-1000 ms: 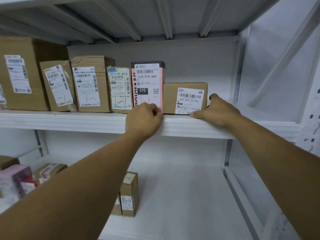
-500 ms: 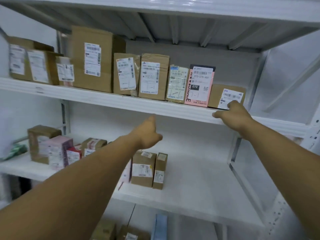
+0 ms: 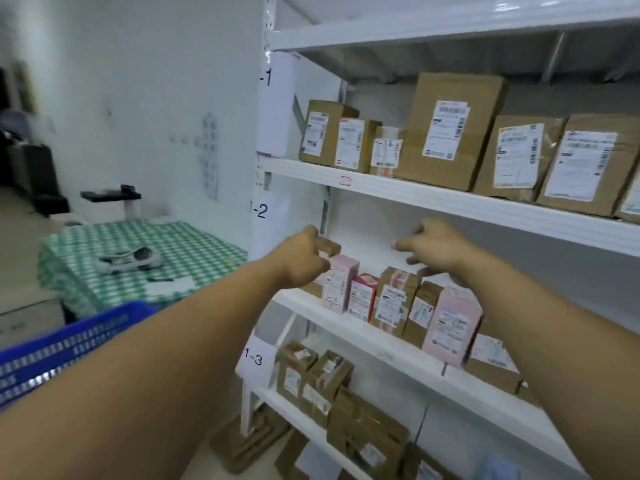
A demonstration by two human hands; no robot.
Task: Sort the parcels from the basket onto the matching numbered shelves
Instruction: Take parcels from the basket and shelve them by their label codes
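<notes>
The parcels (image 3: 391,303) stand in a row on the middle shelf (image 3: 377,336), in the middle of the frame. The left hand (image 3: 301,261) is curled, with nothing seen in it, in front of a brown box (image 3: 327,244). The right hand (image 3: 438,247) is spread wide above the row, holding nothing. The blue basket (image 3: 65,344) sits at the lower left.

The left hand (image 3: 302,261) covers most of a small brown parcel (image 3: 327,244), so its label cannot be seen. Print on the labels of the upper-shelf boxes (image 3: 453,133) is too blurred to read, and the rightmost one is cut by the frame edge. The blue basket (image 3: 69,344) runs off the left edge, its contents hidden.
</notes>
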